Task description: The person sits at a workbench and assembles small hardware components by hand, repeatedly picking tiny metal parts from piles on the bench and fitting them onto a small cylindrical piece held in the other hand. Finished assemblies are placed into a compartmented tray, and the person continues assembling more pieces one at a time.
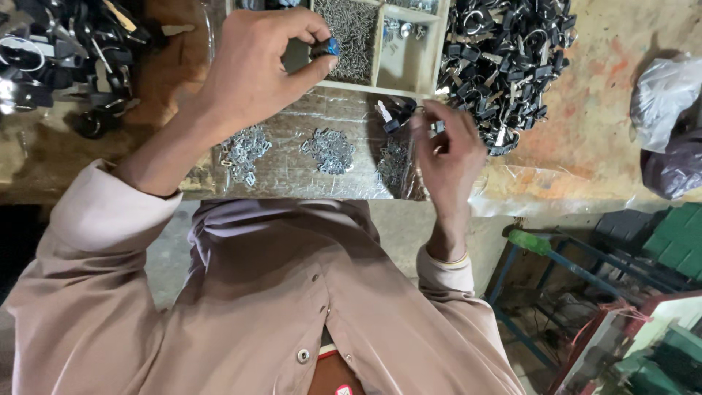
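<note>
Cluttered workbench (585, 110), left hand (248, 66) pinching blue-black part (325, 48), right hand (450, 150) pinching small metal piece (437, 127)

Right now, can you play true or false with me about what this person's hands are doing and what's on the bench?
1. The left hand pinches a small black and blue part in its fingers. True.
2. The right hand rests flat on the bench. False: it is raised, fingers curled on a small piece.
3. Three little heaps of silver metal bits lie between the hands. True.
4. The big pile of black parts is red. False: it is black.
</note>
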